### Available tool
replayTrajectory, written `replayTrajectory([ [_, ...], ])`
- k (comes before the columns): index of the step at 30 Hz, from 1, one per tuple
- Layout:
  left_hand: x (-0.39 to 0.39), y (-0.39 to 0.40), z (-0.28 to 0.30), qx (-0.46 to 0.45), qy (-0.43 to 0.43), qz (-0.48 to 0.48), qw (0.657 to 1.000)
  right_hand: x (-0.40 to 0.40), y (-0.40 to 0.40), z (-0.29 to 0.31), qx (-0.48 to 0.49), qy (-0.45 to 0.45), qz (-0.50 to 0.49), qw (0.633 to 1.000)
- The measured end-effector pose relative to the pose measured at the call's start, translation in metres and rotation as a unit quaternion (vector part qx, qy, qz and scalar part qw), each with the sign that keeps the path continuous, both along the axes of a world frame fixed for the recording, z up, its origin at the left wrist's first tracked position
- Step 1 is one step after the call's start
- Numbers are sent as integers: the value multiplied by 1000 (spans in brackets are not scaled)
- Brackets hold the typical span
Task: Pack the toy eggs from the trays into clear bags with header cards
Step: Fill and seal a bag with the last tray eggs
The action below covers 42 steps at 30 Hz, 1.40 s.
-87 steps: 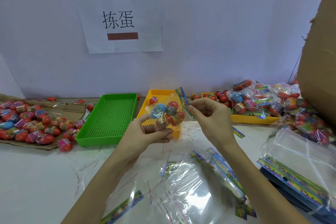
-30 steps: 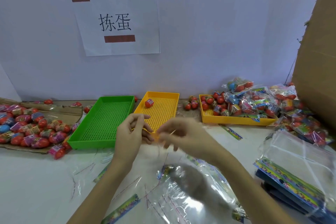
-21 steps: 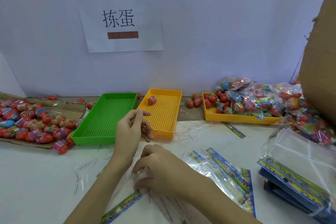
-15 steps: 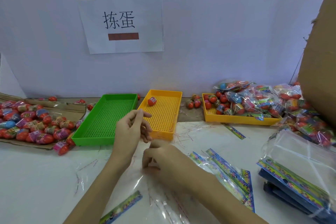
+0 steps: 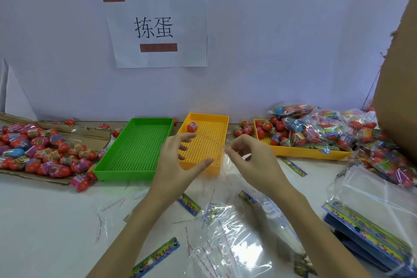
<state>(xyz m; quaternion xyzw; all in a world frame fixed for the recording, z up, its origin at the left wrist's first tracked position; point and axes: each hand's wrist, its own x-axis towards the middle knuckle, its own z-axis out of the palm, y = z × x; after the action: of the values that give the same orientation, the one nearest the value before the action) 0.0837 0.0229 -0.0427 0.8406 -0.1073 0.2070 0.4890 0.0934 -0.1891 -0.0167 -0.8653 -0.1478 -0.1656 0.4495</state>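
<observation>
Holding: both hands raised over near edge of middle yellow tray (image 5: 222, 119), a clear bag (image 5: 216, 149) stretched between them; film faint, mouth hard to make out
Left hand (image 5: 178, 160): fingers spread, thumb out, fingertips on bag's left edge; looks like a light pinch, cannot tell for sure
Right hand (image 5: 250, 158): fingers curled, pinching bag's right edge
Hands: apart, bag spans the gap, long axis left-right
Near table: loose clear bags (image 5: 230, 244) and header cards (image 5: 155, 257) below the forearms; stack of bags with cards (image 5: 372, 223) near right
Target egg: single toy egg (image 5: 192, 127) at far left of yellow tray, just beyond left fingertips; left hand nearer
Green tray (image 5: 135, 149): left of yellow tray, no eggs seen in it
Far left: loose egg pile (image 5: 38, 151) on cardboard, well apart from hands
Far right: right yellow tray (image 5: 302, 153) heaped with eggs and packed bags (image 5: 320, 124)
Obstruction: none between left hand and egg; bag itself hangs over tray
Next (judgement): open bag mouth, reach forward for egg
</observation>
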Motion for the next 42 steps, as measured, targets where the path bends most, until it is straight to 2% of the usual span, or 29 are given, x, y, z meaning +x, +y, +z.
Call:
replayTrajectory([
  [4,0,2,3,-37,42,2,998,3,-6,9,87,55,34,994],
  [7,0,0,5,-63,59,-6,996,2,-12,14,197,135,125,963],
  [10,-3,-1,8,-145,86,-49,984,0,-15,18,272,171,176,931],
  [12,-4,0,11,-223,118,-94,963,0,-15,18,303,181,192,916],
  [15,-5,0,13,-270,142,-147,941,2,-17,17,313,183,169,916],
  [18,-5,1,12,-248,142,-133,949,2,-17,17,262,163,92,947],
  [21,-5,-1,11,-240,143,-116,953,0,-11,15,168,100,12,981],
  [23,-6,-3,10,-232,141,-115,956,-1,-6,13,142,42,-24,989],
  [26,-6,-4,10,-233,148,-118,954,-3,1,11,217,34,-34,975],
  [28,-5,-5,10,-234,152,-122,952,-3,4,14,327,108,-11,939],
  [30,-4,-7,10,-228,154,-123,953,-4,7,15,363,157,12,919],
  [31,-4,-7,10,-222,152,-122,955,-5,7,14,324,132,3,937],
  [33,-5,-8,8,-198,133,-117,964,-8,7,14,180,-13,-33,983],
  [35,-5,-9,5,-154,97,-111,977,-12,7,16,71,-160,-11,985],
  [36,-5,-10,4,-132,80,-111,982,-13,8,16,29,-190,10,981],
  [37,-6,-12,4,-116,66,-112,985,-15,10,16,-9,-186,26,982],
  [40,-8,-15,4,-94,34,-113,989,-18,15,10,-107,-100,18,989],
  [42,-9,-13,3,-91,22,-96,991,-17,16,8,-110,-70,13,991],
])
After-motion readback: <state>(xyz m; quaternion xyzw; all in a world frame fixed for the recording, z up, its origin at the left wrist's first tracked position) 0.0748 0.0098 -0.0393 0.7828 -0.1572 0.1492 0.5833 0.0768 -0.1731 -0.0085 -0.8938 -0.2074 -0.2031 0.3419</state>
